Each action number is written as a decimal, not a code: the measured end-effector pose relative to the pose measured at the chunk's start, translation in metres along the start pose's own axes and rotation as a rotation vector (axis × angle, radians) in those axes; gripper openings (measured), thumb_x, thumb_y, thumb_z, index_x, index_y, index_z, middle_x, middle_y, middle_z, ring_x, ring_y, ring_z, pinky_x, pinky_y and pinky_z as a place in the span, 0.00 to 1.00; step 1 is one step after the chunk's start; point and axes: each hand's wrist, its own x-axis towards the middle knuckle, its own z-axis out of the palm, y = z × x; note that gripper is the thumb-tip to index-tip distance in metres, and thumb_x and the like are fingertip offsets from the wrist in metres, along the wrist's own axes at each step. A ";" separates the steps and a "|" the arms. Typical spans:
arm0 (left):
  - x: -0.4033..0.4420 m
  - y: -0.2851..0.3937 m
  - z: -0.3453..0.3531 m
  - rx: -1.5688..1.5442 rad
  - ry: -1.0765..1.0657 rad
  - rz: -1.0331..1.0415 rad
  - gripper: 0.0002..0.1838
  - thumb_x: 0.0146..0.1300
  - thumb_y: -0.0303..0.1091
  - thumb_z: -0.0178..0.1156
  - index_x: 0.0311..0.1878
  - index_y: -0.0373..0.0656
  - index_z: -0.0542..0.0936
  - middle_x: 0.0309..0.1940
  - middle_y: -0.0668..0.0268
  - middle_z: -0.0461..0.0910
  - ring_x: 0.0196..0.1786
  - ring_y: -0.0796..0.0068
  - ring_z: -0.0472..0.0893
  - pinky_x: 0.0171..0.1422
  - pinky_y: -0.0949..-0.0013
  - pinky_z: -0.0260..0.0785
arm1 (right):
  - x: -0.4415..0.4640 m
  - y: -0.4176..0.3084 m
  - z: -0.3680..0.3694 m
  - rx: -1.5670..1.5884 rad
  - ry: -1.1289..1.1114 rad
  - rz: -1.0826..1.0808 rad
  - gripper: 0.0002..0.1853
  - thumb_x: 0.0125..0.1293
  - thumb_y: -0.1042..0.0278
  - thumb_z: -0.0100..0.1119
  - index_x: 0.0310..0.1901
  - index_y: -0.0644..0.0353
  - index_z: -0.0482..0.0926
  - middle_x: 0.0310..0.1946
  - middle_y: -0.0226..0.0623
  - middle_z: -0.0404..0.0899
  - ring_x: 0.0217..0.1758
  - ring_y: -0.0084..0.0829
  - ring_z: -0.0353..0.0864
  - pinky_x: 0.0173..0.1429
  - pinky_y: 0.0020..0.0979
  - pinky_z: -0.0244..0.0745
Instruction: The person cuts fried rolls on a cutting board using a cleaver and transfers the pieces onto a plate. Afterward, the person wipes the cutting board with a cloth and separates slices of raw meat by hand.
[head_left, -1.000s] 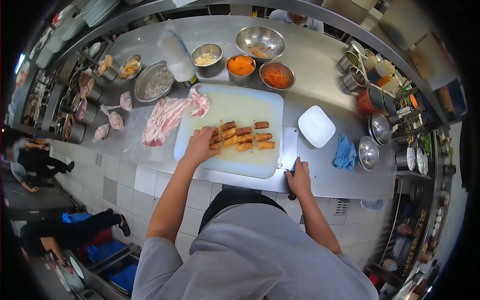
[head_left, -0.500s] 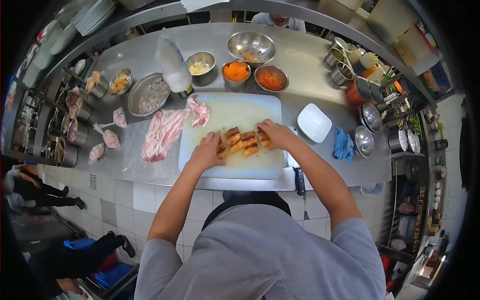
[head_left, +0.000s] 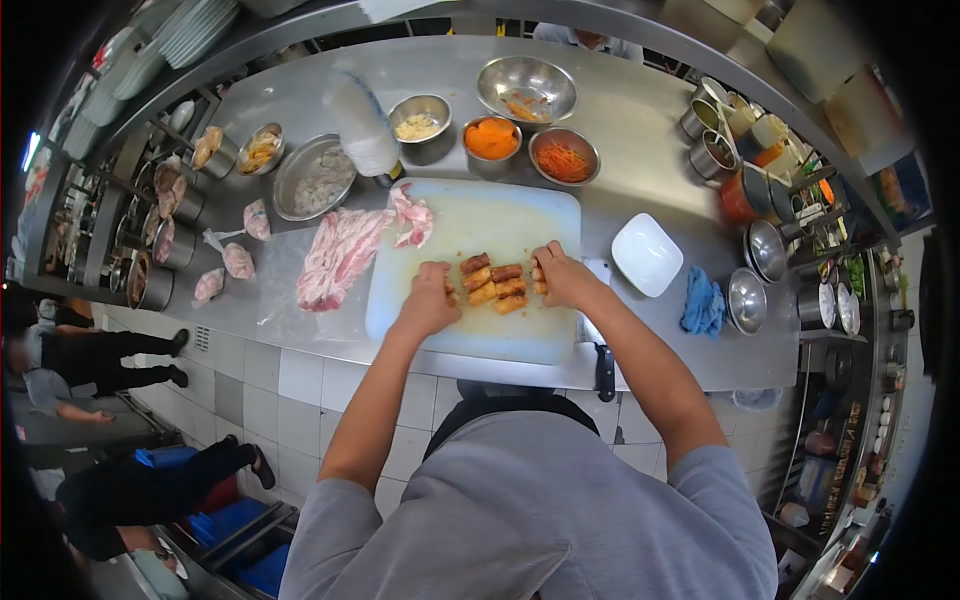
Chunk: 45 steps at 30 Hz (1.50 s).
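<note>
Browned, cut roll pieces (head_left: pixel 494 286) lie in short rows on the white cutting board (head_left: pixel 480 345). My left hand (head_left: pixel 430 298) is closed around roll pieces at the left end, which it mostly covers. At the right end my right hand (head_left: pixel 560 277) is closed on more pieces, their edges showing by the fingertips. Raw sliced meat (head_left: pixel 341 258) lies left of the board, with a smaller portion (head_left: pixel 412 216) on its upper left corner. Beside the board's right edge rests a knife, its black handle (head_left: pixel 605 374) pointing toward me. A square white dish (head_left: pixel 647 255) stands further right.
Behind the board stand bowls of orange slices (head_left: pixel 491 138), shredded carrot (head_left: pixel 564 158) and pale pieces (head_left: pixel 418 125). A blue cloth (head_left: pixel 703 302) and metal bowls (head_left: pixel 747 301) are at the right. Small bagged portions (head_left: pixel 238 261) lie at the left. Other people are beyond the table.
My right hand has left the knife handle and taken hold of the right-end pieces. Both hands have drawn slightly outward with their pieces, leaving gaps beside the middle rows.
</note>
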 end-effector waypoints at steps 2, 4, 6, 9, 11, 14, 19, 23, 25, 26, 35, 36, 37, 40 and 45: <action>-0.003 -0.012 0.000 -0.066 0.054 0.052 0.44 0.48 0.28 0.73 0.71 0.38 0.67 0.65 0.48 0.67 0.66 0.41 0.73 0.71 0.53 0.73 | -0.015 0.016 -0.001 0.087 0.048 -0.009 0.47 0.45 0.74 0.79 0.70 0.61 0.69 0.65 0.49 0.69 0.60 0.53 0.83 0.63 0.46 0.83; 0.000 0.002 -0.010 -0.207 0.081 0.020 0.44 0.48 0.29 0.73 0.71 0.37 0.68 0.64 0.46 0.67 0.66 0.42 0.73 0.72 0.54 0.72 | -0.036 0.036 -0.015 0.281 0.120 0.028 0.45 0.46 0.72 0.78 0.69 0.61 0.69 0.63 0.51 0.69 0.61 0.55 0.81 0.65 0.44 0.81; 0.012 0.042 -0.012 -0.252 0.029 0.053 0.44 0.48 0.29 0.73 0.71 0.37 0.68 0.64 0.46 0.67 0.67 0.43 0.73 0.73 0.55 0.71 | -0.061 0.073 -0.029 0.292 0.177 0.074 0.44 0.46 0.71 0.78 0.68 0.61 0.69 0.63 0.52 0.70 0.61 0.56 0.81 0.66 0.44 0.81; 0.039 0.113 0.001 -0.262 -0.043 0.178 0.45 0.47 0.29 0.73 0.72 0.37 0.68 0.65 0.46 0.67 0.69 0.43 0.72 0.75 0.56 0.70 | -0.091 0.151 -0.040 0.227 0.307 0.155 0.43 0.47 0.69 0.77 0.68 0.61 0.71 0.61 0.53 0.71 0.58 0.57 0.82 0.65 0.44 0.81; 0.069 0.167 0.030 -0.162 -0.095 0.391 0.45 0.47 0.29 0.73 0.71 0.38 0.68 0.66 0.47 0.68 0.70 0.42 0.73 0.75 0.55 0.70 | -0.104 0.181 -0.058 0.125 0.243 0.279 0.41 0.47 0.68 0.77 0.66 0.61 0.71 0.62 0.52 0.72 0.58 0.56 0.84 0.63 0.45 0.83; 0.115 0.249 0.080 -0.023 -0.200 0.480 0.44 0.48 0.30 0.74 0.72 0.39 0.68 0.67 0.51 0.69 0.70 0.43 0.73 0.73 0.53 0.73 | -0.104 0.194 -0.075 0.031 0.158 0.362 0.40 0.46 0.68 0.79 0.63 0.60 0.73 0.63 0.50 0.72 0.59 0.53 0.85 0.62 0.46 0.84; 0.172 0.322 0.151 0.345 -0.368 0.429 0.44 0.51 0.29 0.74 0.74 0.42 0.69 0.67 0.55 0.72 0.67 0.48 0.76 0.70 0.50 0.74 | -0.088 0.202 -0.076 -0.105 0.078 0.409 0.39 0.45 0.70 0.83 0.61 0.58 0.74 0.63 0.47 0.73 0.60 0.48 0.86 0.61 0.44 0.85; 0.189 0.315 0.190 0.520 -0.295 0.441 0.42 0.54 0.29 0.72 0.75 0.43 0.70 0.68 0.60 0.73 0.66 0.53 0.77 0.68 0.49 0.74 | -0.081 0.219 -0.060 -0.162 0.143 0.338 0.42 0.45 0.69 0.84 0.64 0.58 0.75 0.64 0.43 0.75 0.60 0.45 0.87 0.60 0.43 0.86; 0.187 0.309 0.190 0.519 -0.271 0.458 0.41 0.56 0.28 0.71 0.75 0.44 0.70 0.69 0.61 0.73 0.66 0.54 0.77 0.68 0.49 0.74 | -0.085 0.221 -0.060 -0.185 0.199 0.298 0.42 0.45 0.68 0.85 0.65 0.58 0.75 0.63 0.41 0.76 0.60 0.44 0.87 0.59 0.43 0.86; 0.186 0.306 0.189 0.504 -0.203 0.451 0.40 0.56 0.28 0.71 0.74 0.44 0.71 0.70 0.62 0.73 0.66 0.54 0.77 0.68 0.50 0.74 | -0.088 0.223 -0.062 -0.187 0.194 0.289 0.41 0.47 0.67 0.85 0.64 0.58 0.76 0.62 0.40 0.76 0.60 0.44 0.87 0.59 0.43 0.86; 0.165 0.289 0.179 0.364 0.047 0.551 0.30 0.59 0.34 0.70 0.67 0.44 0.80 0.65 0.56 0.77 0.65 0.54 0.77 0.67 0.49 0.72 | -0.099 0.227 -0.061 -0.148 0.318 0.197 0.34 0.56 0.63 0.80 0.65 0.57 0.79 0.60 0.39 0.80 0.59 0.45 0.87 0.58 0.43 0.86; 0.152 0.287 0.170 0.279 0.145 0.547 0.34 0.57 0.34 0.74 0.69 0.44 0.79 0.67 0.54 0.76 0.67 0.51 0.76 0.70 0.49 0.72 | -0.101 0.216 -0.067 -0.101 0.354 0.209 0.32 0.58 0.63 0.79 0.65 0.56 0.80 0.59 0.39 0.81 0.59 0.45 0.87 0.58 0.43 0.85; 0.134 0.283 0.156 0.289 0.156 0.507 0.34 0.57 0.34 0.74 0.69 0.44 0.79 0.67 0.54 0.76 0.67 0.51 0.76 0.70 0.49 0.72 | -0.102 0.205 -0.070 -0.099 0.338 0.170 0.32 0.58 0.63 0.79 0.65 0.56 0.80 0.59 0.39 0.81 0.59 0.45 0.87 0.58 0.43 0.85; 0.083 0.256 0.114 -0.012 0.254 0.495 0.31 0.59 0.34 0.74 0.66 0.42 0.80 0.65 0.53 0.76 0.65 0.48 0.76 0.69 0.49 0.71 | -0.093 0.164 -0.058 0.184 0.412 0.027 0.29 0.60 0.64 0.77 0.63 0.57 0.83 0.58 0.40 0.81 0.61 0.47 0.84 0.61 0.43 0.82; -0.003 0.133 0.047 0.081 0.364 0.246 0.28 0.59 0.33 0.73 0.64 0.40 0.81 0.60 0.54 0.78 0.61 0.49 0.78 0.66 0.51 0.73 | -0.084 0.077 -0.005 0.223 0.358 -0.339 0.26 0.59 0.68 0.76 0.61 0.60 0.84 0.56 0.43 0.80 0.62 0.48 0.77 0.69 0.44 0.75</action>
